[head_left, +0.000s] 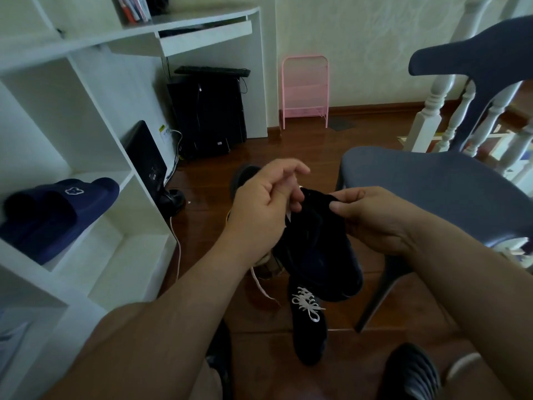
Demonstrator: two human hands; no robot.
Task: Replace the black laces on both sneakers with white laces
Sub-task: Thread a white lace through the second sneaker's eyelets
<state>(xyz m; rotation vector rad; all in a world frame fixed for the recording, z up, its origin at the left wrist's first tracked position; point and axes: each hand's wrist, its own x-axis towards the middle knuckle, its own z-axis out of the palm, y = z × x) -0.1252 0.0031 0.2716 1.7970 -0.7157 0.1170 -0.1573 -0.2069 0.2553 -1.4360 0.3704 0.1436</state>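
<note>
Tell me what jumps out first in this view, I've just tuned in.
Two hands meet mid-frame over a dark sneaker held in the air: the left hand pinches a white lace that trails down, and the right hand grips the shoe's upper edge. Below, on the wooden floor, stands the other sneaker, already laced white. A blue chair stands at right.

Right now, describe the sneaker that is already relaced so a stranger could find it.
Start at the blue-grey chair; on the wooden floor beside its front leg lies the finished sneaker. Unlike the held sneaker above it, it has a white lace tied in a bow.
</note>
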